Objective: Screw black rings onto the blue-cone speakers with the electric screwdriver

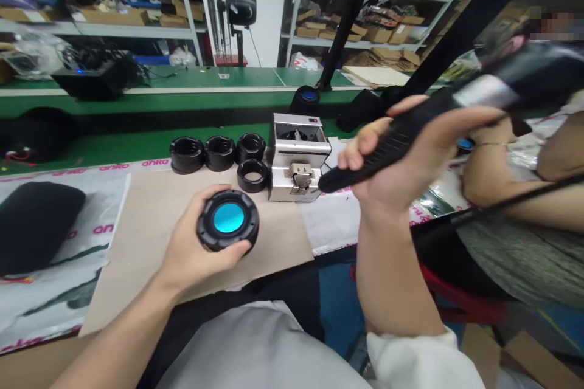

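My left hand [196, 243] grips a round black speaker part with a shiny blue disc in its middle [229, 217], the disc facing up. The fingers and thumb wrap its sides, just over the brown cardboard sheet. My right hand [396, 164] is closed around a black electric screwdriver [392, 146], raised and slanted, its lower left end near the front of a silver screw feeder [298, 155]. Several black rings stand left of the feeder, among them a low ring [252, 175] nearest to the held part.
Cardboard [137, 243] covers the bench before me. A black rounded case [41, 225] lies at left. Behind runs a green shelf [182, 100] with a black box [95, 76]. At right, another person's arm [493, 164] is close to my right hand. Slanted black posts stand behind.
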{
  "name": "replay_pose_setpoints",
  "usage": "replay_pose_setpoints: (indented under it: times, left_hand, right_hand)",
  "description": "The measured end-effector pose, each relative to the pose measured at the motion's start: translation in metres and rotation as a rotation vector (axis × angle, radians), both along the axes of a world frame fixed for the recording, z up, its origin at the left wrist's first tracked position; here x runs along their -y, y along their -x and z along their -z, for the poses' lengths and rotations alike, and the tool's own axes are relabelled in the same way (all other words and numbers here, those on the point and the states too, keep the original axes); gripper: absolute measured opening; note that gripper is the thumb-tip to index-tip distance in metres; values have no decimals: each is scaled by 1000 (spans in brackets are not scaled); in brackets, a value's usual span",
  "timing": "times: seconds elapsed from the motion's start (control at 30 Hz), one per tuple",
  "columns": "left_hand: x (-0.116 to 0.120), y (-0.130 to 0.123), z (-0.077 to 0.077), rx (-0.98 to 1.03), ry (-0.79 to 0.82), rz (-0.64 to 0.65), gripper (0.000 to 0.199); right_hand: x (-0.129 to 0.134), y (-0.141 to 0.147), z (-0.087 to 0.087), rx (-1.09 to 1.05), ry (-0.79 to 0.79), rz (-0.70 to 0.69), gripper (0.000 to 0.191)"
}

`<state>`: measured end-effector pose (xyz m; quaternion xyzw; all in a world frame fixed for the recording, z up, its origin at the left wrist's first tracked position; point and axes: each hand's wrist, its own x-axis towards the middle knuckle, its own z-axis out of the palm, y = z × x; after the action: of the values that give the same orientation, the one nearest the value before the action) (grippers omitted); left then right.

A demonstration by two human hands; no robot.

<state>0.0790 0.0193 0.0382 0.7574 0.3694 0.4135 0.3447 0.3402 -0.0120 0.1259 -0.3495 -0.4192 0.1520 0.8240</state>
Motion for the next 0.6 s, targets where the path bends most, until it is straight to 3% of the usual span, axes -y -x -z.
replay_pose_setpoints:
  times: [0.1,0.23,0.6]
  left_hand:
    - [1,-26,-2,29,65,109,72]
    - [2,-34,-1,45,115,157,75]
    - [5,-34,-2,68,142,159,77]
  right_hand:
    - [-28,1,4,26,38,-40,50]
    - [-51,-1,13,34,72,-106,55]
    - [-62,2,27,89,160,-89,54]
